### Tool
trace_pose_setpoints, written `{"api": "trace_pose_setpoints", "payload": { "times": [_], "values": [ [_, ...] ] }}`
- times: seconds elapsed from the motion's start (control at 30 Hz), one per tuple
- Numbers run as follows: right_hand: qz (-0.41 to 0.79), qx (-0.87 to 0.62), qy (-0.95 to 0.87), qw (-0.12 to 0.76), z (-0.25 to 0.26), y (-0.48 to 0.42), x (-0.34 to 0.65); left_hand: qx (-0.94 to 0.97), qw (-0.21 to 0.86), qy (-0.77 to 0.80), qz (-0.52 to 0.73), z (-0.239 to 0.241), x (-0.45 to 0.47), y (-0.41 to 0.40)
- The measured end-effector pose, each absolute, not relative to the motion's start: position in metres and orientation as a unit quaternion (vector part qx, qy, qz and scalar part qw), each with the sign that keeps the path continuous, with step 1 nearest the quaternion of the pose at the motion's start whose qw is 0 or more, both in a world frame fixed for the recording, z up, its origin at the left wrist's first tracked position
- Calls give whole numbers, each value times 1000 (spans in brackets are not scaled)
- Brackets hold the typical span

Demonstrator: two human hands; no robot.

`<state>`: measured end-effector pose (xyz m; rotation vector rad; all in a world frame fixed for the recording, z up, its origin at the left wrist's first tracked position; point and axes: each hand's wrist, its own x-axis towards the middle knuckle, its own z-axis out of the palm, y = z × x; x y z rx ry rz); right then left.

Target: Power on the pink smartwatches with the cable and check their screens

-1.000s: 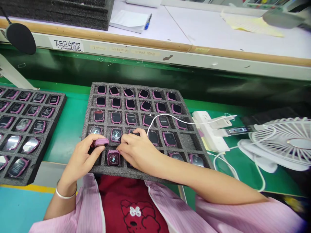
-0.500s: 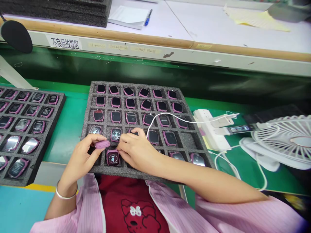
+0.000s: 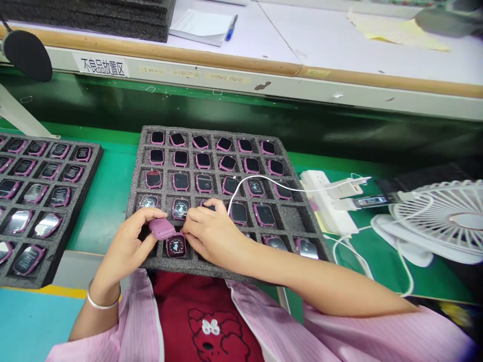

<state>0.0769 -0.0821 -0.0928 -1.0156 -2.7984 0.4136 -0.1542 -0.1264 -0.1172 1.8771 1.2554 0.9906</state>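
Note:
My left hand (image 3: 132,239) is closed on a purple smartwatch (image 3: 162,229) without a strap, holding it above the front left of a dark foam tray (image 3: 226,275). Its plain purple face is turned up. Just right of it, a second smartwatch with a lit dial (image 3: 176,246) sits at the front row. The fingertips of my right hand (image 3: 209,227) are pressed together at that watch's upper right corner. A white cable (image 3: 260,177) runs to my right hand and disappears behind it; its end is hidden. Several more purple watches fill the tray's compartments.
Another foam tray (image 3: 96,153) of watches lies at left. To the right are a white power strip (image 3: 324,201), a plugged-in USB meter (image 3: 372,201) and a white fan (image 3: 449,221). A shelf (image 3: 264,30) behind carries a notepad (image 3: 202,25) and stacked black foam (image 3: 94,17).
My left hand has tilted its watch from edge-on, so its broad purple face shows. One watch in the third row now has a lit dial. My right hand stays in place.

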Motion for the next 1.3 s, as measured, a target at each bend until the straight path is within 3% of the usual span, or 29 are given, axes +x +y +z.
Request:
{"api": "trace_pose_setpoints", "payload": {
  "times": [0.43, 0.6, 0.77, 1.1, 1.3],
  "values": [
    [109, -327, -936, 76, -95, -84, 77, 733, 317, 471, 374, -117, -153, -126],
    [33, -336, -929, 150, -82, -84, 82, 735, 313, 470, 375, -118, -153, -127],
    [70, -323, -911, 247, -63, -83, 80, 736, 318, 467, 373, -118, -153, -127],
    [233, -317, -900, 189, -73, -63, 61, 683, 428, 450, 384, -116, -156, -130],
    [249, -342, -891, 162, -77, -57, 60, 722, 378, 459, 355, -120, -156, -129]
  ]
}}
